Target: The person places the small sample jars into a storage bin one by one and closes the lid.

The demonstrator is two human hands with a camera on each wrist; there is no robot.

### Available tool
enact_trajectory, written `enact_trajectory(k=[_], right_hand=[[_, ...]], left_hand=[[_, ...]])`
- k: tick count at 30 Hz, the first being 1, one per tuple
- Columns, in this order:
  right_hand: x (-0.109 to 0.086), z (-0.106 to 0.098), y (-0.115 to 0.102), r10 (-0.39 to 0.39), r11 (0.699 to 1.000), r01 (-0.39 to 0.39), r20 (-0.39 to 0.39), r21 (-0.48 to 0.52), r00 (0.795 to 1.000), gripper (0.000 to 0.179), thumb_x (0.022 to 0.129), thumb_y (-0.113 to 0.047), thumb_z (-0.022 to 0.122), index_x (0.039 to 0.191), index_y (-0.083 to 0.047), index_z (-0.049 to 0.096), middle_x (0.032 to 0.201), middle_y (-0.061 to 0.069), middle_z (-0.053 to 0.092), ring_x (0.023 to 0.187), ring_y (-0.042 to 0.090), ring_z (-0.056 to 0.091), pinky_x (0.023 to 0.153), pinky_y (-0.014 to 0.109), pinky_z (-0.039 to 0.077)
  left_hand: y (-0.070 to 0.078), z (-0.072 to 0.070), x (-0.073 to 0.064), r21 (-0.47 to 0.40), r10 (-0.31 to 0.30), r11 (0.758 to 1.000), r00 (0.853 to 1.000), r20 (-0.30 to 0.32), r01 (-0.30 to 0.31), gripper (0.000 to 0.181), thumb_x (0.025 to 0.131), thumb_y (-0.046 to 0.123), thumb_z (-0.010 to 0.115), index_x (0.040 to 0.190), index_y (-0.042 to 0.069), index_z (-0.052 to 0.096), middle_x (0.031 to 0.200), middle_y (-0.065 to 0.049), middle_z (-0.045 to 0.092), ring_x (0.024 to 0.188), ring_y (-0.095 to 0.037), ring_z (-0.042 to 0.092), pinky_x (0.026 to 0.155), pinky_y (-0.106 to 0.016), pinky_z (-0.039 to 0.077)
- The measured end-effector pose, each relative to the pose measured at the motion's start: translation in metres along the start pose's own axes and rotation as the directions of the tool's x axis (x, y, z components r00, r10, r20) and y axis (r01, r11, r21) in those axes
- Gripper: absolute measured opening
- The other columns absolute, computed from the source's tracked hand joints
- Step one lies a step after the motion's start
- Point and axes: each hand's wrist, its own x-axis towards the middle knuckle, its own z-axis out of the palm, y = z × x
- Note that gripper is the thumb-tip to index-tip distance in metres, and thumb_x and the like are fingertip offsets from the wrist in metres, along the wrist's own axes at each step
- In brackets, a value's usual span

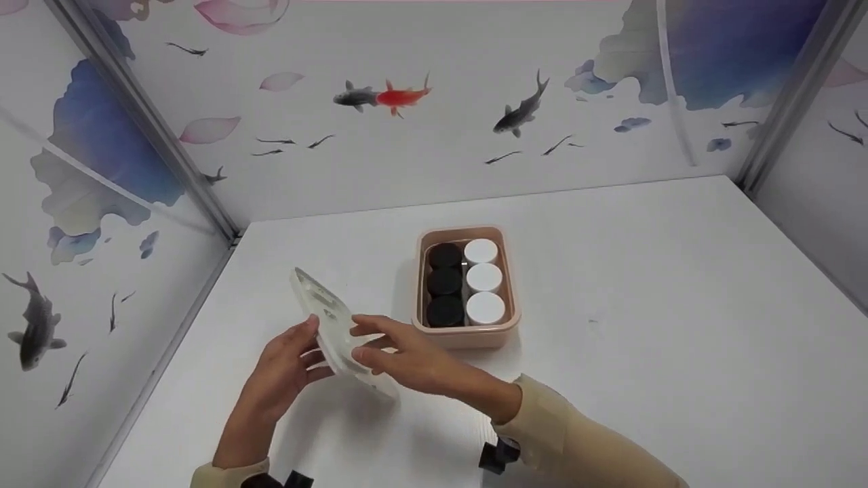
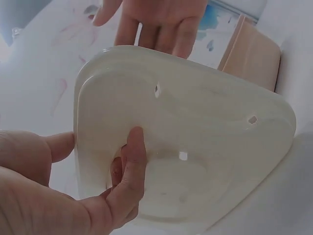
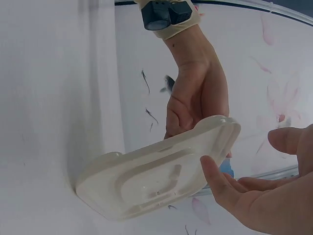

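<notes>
A thin off-white plastic lid [image 1: 337, 332] with a raised moulded outline is held tilted up on edge above the table. My left hand [image 1: 281, 369] grips its left side, thumb at the rim and fingers behind, as the lid [image 2: 210, 152] in the left wrist view confirms; small holes show through it there. On the other face, my right hand [image 1: 413, 359] has its fingers spread and loosely bent, close to the surface. In the right wrist view a fingertip overlaps the lid [image 3: 151, 178]; whether it touches, I cannot tell. The lid's low end seems near the tabletop.
Beyond my right hand stands a pink rectangular container [image 1: 475, 339]. Inside are a row of black-topped round jars [image 1: 445, 281] and a row of white-topped ones [image 1: 484, 278]. The white table [image 1: 644, 305] is walled by printed panels [image 1: 447, 163] with fish on the back and sides.
</notes>
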Motion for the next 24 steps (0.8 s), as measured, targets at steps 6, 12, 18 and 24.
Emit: enact_trajectory(k=[6,12,18,24], right_hand=[[-0.003,-0.007,-0.005,-0.035,0.999,0.033,-0.041,-0.038,0.999,0.058,0.099,-0.022,0.064,0.151,-0.008,0.042,0.139,0.015,0.060,0.120,0.028,0.064,0.079,0.031,0.060],[-0.008,-0.014,-0.010,-0.037,0.992,0.024,-0.100,-0.128,0.994,0.062,0.092,-0.020,0.073,0.148,-0.011,0.048,0.130,0.013,0.064,0.108,0.024,0.069,0.066,0.028,0.059],[-0.011,-0.020,-0.013,-0.019,0.981,-0.006,-0.124,-0.196,0.992,0.065,0.090,-0.014,0.075,0.149,-0.013,0.047,0.128,0.011,0.066,0.101,0.024,0.072,0.064,0.029,0.060],[-0.013,-0.029,-0.016,-0.014,0.978,-0.022,-0.172,-0.207,0.985,0.065,0.088,-0.009,0.075,0.148,-0.011,0.049,0.126,0.012,0.067,0.097,0.022,0.072,0.062,0.032,0.060]], left_hand=[[0.008,0.026,0.002,0.020,-0.012,1.000,0.999,-0.037,0.012,0.069,0.104,0.042,0.051,0.152,-0.002,0.028,0.139,-0.028,0.055,0.109,-0.026,0.068,0.087,-0.038,0.061],[0.012,0.045,0.004,0.050,-0.014,0.999,0.997,-0.075,0.018,0.080,0.101,0.045,0.056,0.154,-0.004,0.021,0.135,-0.030,0.056,0.108,-0.031,0.070,0.082,-0.040,0.062],[0.005,0.052,0.007,0.039,0.008,0.999,0.998,-0.064,-0.005,0.071,0.101,0.047,0.055,0.150,-0.001,0.033,0.133,-0.029,0.058,0.105,-0.027,0.070,0.081,-0.040,0.062],[-0.012,0.046,0.013,0.038,-0.036,0.999,0.997,-0.069,0.039,0.073,0.104,0.051,0.047,0.150,-0.004,0.032,0.143,-0.030,0.050,0.121,-0.038,0.063,0.088,-0.040,0.061]])
